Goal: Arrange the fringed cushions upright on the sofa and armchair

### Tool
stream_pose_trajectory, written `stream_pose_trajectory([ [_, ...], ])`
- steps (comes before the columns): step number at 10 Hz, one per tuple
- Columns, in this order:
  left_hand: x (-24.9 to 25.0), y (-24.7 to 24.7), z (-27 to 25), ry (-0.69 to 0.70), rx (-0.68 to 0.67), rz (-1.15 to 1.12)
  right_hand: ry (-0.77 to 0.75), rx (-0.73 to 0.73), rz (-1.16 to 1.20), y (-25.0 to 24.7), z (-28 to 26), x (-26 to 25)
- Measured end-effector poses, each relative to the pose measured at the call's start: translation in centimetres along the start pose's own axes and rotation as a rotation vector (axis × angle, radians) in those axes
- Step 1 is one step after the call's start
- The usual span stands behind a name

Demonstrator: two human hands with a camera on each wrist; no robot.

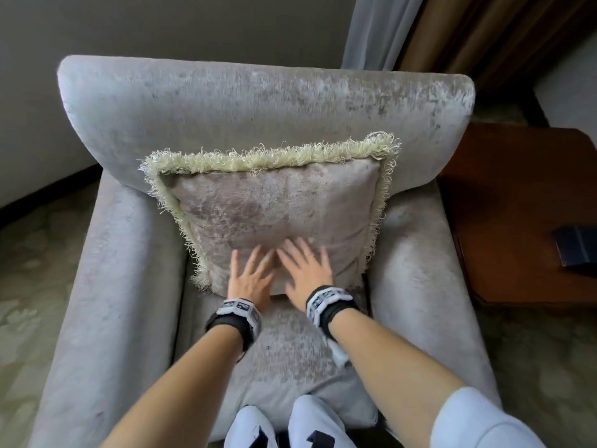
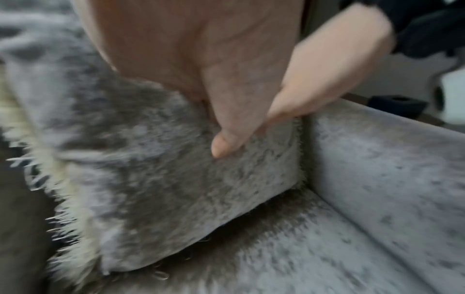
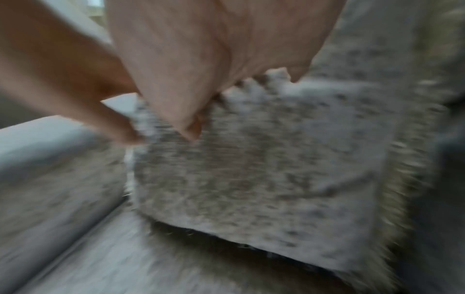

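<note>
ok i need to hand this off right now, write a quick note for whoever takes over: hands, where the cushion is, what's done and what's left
Left hand: open, fingers spread flat on the lower front of the fringed cushion.
Right hand: open, flat on the same face, just beside the left.
Cushion: standing on the armchair seat, leaning back against the backrest, cream fringe along top and sides.
Done: this cushion looks upright and roughly centred.
Left: lift both hands off and check it stays up. No sofa or other cushions are in view, so their state is unknown; see to them next.
</note>
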State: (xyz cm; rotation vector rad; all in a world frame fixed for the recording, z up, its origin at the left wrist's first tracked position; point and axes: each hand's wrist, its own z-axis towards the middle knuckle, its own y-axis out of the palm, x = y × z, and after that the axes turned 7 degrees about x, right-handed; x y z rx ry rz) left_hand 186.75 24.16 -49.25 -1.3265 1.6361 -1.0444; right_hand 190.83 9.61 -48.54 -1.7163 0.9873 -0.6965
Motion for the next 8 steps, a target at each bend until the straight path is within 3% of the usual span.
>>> stream_pose_trajectory([
  [1, -4.0, 0.7, -0.6, -0.229, -0.174, 0.021, 0.287, -0.141, -0.038, 1.0, -0.1, 5.9],
  [2, -5.9, 0.5, -1.4, -0.279, -0.247, -0.007, 0.612, -0.159, 0.184, -0.2, -1.4, 10.2],
  [3, -4.3, -1.3, -1.9, -0.256, -0.148, -0.054, 0.509, -0.086, 0.23, -2.4, -2.2, 10.8],
  [4, -2.0, -4.4, -1.7, -0.202, -0.006, -0.086, 0.291, 0.033, 0.215, -4.5, -2.6, 9.3],
  [5, -0.5, -7.9, -0.5, -0.046, 0.121, -0.087, 0.014, 0.12, 0.153, -7.1, -1.4, 6.7],
  [6, -0.6, -11.0, 1.2, -0.066, 0.161, -0.104, -0.196, 0.122, -0.006, -9.5, 0.8, 5.6],
  [7, -3.4, -12.5, 2.2, -0.405, -0.017, -0.295, 0.042, 0.071, 0.145, -11.7, 2.4, 8.0],
  [8, -5.8, -12.5, -0.1, -0.534, -0.113, -0.337, 0.301, -0.042, 0.301, -13.0, 1.4, 10.7],
])
